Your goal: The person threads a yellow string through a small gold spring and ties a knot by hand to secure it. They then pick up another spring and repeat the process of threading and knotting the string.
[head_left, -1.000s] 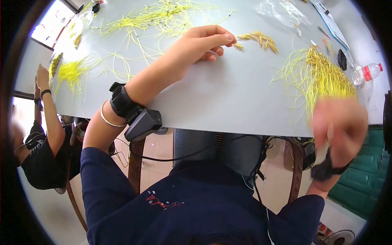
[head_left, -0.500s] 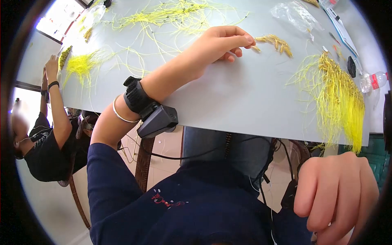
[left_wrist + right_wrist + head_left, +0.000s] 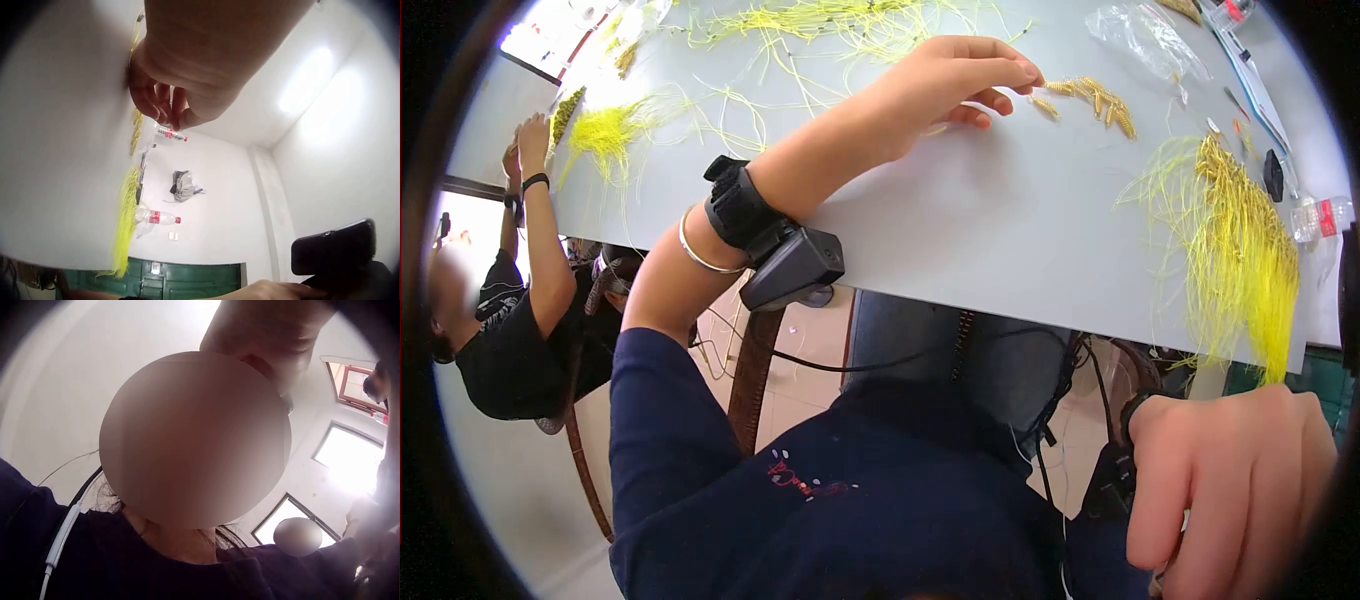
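Observation:
My left hand (image 3: 965,85) rests on the grey table at the far middle, thumb and fingers loosely bent, with no thing showing between them. Right by its fingertips lie small gold spiky pieces (image 3: 1106,103) in a short curved row. Raised off the table at the lower right, my right hand (image 3: 1230,490) shows its back, close to the head camera, fingers bent downward. Its palm is hidden, and I cannot tell whether it holds anything. A bundle of yellow threads with gold ends (image 3: 1245,250) lies on the table beyond it, hanging over the near edge.
Loose yellow cords (image 3: 820,20) spread across the far table, with a yellow tuft (image 3: 605,138) at left. A clear plastic bag (image 3: 1145,45), a black object (image 3: 1273,176) and a bottle (image 3: 1320,218) lie on the right. Another person (image 3: 510,330) sits at left.
My right hand has lifted away from the yellow thread bundle, down and toward the camera. The left hand stays by the gold pieces. The head view has shifted slightly.

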A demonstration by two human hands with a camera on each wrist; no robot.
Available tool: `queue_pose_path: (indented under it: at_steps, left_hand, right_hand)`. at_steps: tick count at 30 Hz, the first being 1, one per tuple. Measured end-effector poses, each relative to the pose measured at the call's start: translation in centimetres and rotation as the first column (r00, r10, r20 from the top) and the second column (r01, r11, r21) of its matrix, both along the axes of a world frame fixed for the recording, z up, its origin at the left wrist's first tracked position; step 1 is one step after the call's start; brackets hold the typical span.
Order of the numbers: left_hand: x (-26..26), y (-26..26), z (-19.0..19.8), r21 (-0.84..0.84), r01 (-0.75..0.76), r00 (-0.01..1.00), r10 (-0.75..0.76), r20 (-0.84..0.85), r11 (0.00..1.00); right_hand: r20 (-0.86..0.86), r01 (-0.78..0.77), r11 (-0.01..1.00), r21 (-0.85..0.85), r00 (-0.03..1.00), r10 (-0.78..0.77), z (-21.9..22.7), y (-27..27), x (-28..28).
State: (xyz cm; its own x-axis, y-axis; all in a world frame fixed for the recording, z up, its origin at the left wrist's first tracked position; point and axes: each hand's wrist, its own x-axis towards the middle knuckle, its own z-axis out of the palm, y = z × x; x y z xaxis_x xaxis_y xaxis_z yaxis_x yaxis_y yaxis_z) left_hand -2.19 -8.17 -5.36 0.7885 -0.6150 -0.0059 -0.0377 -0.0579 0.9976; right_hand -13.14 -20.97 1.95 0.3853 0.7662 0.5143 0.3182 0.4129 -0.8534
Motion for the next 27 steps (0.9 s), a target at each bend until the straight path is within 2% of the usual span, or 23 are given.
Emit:
queue_pose_path:
  at_steps: [1, 3, 4, 5, 7, 8, 9, 10, 11, 12, 13, 14, 15, 17, 19, 22, 25, 26, 27]
  left_hand:
    - [0.4, 0.3, 0.7, 0.006, 0.002, 1.0, -0.002, 0.006, 1.0]
    - [2.0, 1.5, 2.1, 0.194, -0.005, 0.937, -0.063, 0.343, 0.981]
    - [2.9, 2.1, 2.8, 0.305, -0.087, 0.893, -0.062, 0.446, 0.948]
    - [3.8, 2.8, 4.5, 0.415, -0.048, 0.961, -0.072, 0.268, 0.909]
    - [4.7, 4.2, 4.5, 0.532, -0.27, 0.829, -0.087, 0.552, 0.802]
    - [5.2, 5.1, 4.0, 0.528, -0.273, 0.826, -0.085, 0.557, 0.804]
    - [5.8, 6.0, 3.3, 0.565, -0.323, 0.772, -0.133, 0.621, 0.759]
    - [5.8, 6.3, 3.3, 0.594, -0.378, 0.714, -0.185, 0.675, 0.71]
    - [5.8, 6.5, 3.4, 0.59, -0.383, 0.711, -0.181, 0.68, 0.71]
    - [5.7, 6.6, 3.5, 0.647, -0.307, 0.713, -0.281, 0.642, 0.698]
    - [5.5, 6.6, 3.8, 0.7, -0.231, 0.705, -0.38, 0.599, 0.675]
    - [5.4, 6.7, 4.2, 0.725, -0.031, 0.704, -0.5, 0.505, 0.688]
    - [5.0, 6.5, 4.5, 0.725, -0.034, 0.702, -0.5, 0.508, 0.688]
    - [3.6, 6.0, 4.7, 0.741, 0.155, 0.627, -0.645, 0.437, 0.653]
    - [3.3, 5.7, 4.6, 0.781, 0.117, 0.602, -0.669, 0.435, 0.613]
    - [3.0, 5.5, 4.7, 0.85, 0.125, 0.662, -0.681, 0.313, 0.512]
    - [3.4, 5.6, 4.4, 0.854, 0.142, 0.663, -0.689, 0.294, 0.501]
    - [3.5, 5.6, 4.2, 0.854, 0.142, 0.663, -0.689, 0.294, 0.501]
    - [3.6, 5.5, 3.8, 0.771, 0.113, 0.624, -0.649, 0.435, 0.626]
  right_hand:
    - [-0.002, -0.02, 0.999, 0.027, 1.0, 0.02, -0.2, -1.2, -0.3]
    - [-0.031, -0.063, 0.995, 0.081, 0.997, 0.066, -0.6, -2.7, -0.5]
    - [-0.036, -0.089, 0.991, 0.103, 0.995, 0.093, -0.7, -3.6, -0.9]
    - [-0.033, -0.114, 0.986, 0.124, 0.992, 0.119, -0.8, -5.8, -0.5]
    - [-0.027, -0.16, 0.974, 0.159, 0.986, 0.166, -0.8, -7.7, 0.2]
    - [-0.021, -0.161, 0.975, 0.154, 0.986, 0.166, -0.8, -7.4, 0.2]
    - [-0.021, 0.292, 0.956, 0.016, 0.956, -0.291, -0.7, -6.8, 0.3]
    - [0.04, 0.683, 0.723, -0.104, 0.729, -0.683, -0.7, -6.5, 0.5]
    - [0.072, 0.743, 0.646, -0.175, 0.664, -0.744, -0.8, -6.7, 1.3]
    - [0.107, 0.793, 0.559, -0.24, 0.594, -0.797, -1.1, -7.0, 2.4]
    - [0.111, 0.794, 0.561, -0.233, 0.595, -0.796, -1.5, -7.3, 3.1]
    - [0.086, 0.803, 0.536, -0.261, 0.573, -0.815, -1.8, -7.5, 3.8]
    - [0.062, 0.809, 0.51, -0.291, 0.548, -0.834, -2.2, -7.7, 4.2]
    - [0.031, 0.797, 0.515, -0.315, 0.551, -0.834, -2.8, -7.9, 4.5]
    - [-0.007, 0.788, 0.513, -0.34, 0.543, -0.84, -3.4, -8.1, 4.7]
    - [-0.033, 0.776, 0.524, -0.351, 0.549, -0.835, -3.7, -8.6, 4.7]
    - [-0.056, 0.771, 0.527, -0.357, 0.545, -0.836, -4.1, -8.5, 4.8]
    - [-0.081, 0.761, 0.541, -0.359, 0.552, -0.83, -4.2, -8.5, 4.9]
    - [-0.105, 0.75, 0.554, -0.361, 0.558, -0.823, -4.3, -8.5, 4.9]
